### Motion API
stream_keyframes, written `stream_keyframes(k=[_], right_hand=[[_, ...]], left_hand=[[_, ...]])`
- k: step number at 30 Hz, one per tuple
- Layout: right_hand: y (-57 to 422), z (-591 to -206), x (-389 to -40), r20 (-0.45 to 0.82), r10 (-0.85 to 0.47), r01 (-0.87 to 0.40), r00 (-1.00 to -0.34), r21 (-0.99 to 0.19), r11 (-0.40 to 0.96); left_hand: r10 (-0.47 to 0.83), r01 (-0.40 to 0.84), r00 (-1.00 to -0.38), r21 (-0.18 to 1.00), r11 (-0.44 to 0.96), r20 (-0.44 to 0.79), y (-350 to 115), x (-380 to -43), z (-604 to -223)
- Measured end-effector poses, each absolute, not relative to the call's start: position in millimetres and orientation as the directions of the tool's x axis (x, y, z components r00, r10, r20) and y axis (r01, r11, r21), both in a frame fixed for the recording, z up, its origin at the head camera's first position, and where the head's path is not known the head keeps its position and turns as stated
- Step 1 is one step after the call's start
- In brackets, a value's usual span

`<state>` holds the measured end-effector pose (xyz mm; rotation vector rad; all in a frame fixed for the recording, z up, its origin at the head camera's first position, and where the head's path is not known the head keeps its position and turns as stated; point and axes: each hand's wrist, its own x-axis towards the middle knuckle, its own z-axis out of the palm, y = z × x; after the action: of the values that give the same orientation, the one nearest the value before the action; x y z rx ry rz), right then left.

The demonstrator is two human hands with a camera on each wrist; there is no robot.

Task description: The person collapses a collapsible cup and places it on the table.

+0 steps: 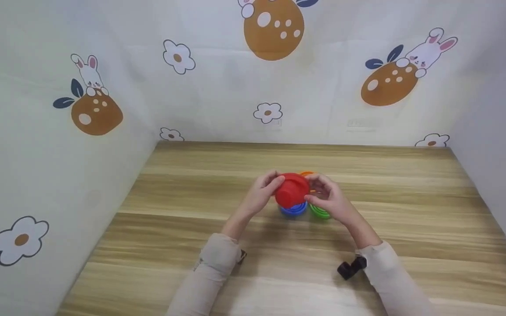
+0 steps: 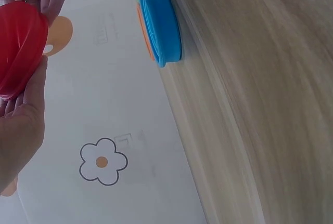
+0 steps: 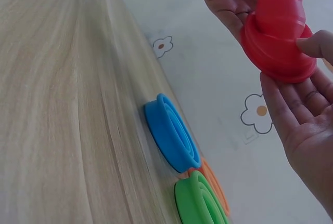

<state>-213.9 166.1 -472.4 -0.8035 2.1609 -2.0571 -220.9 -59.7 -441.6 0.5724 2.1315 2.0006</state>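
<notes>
Both hands hold up a red collapsible cup [image 1: 291,192], its narrow part standing out from a wide folded rim. My left hand [image 1: 259,193] grips its left side, with the thumb over the near face. On the right side, my right hand [image 1: 334,199] has thumb and fingers at the rim. In the right wrist view the thumb presses on the red cup [image 3: 281,42] while the fingers lie beneath. Below and behind it, flattened blue [image 1: 294,209], green [image 1: 321,211] and orange [image 1: 308,174] collapsible cups rest on the table, partly covered in the head view.
A wood-grain table [image 1: 169,193] spreads around the cups. Pale cloth walls [image 1: 218,87] printed with rabbits, fruit and flowers enclose it at the back and both sides. A black wrist device [image 1: 352,267] is strapped at the right sleeve.
</notes>
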Motion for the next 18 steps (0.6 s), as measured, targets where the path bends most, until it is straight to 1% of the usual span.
stream_keyframes(k=[10,18], right_hand=[[161.6,-472.2,-212.7,0.327,-0.353,-0.341,-0.876,-0.940,-0.025],[157.9,-468.5,-211.9,0.296,-0.247,-0.321,-0.923,-0.945,0.066]], left_hand=[[0.385,0.168,-0.909,0.986,-0.019,0.162,-58.5,-218.7,-442.8],[0.398,0.155,-0.905,0.988,-0.013,0.147,-58.0,-217.1,-443.0]])
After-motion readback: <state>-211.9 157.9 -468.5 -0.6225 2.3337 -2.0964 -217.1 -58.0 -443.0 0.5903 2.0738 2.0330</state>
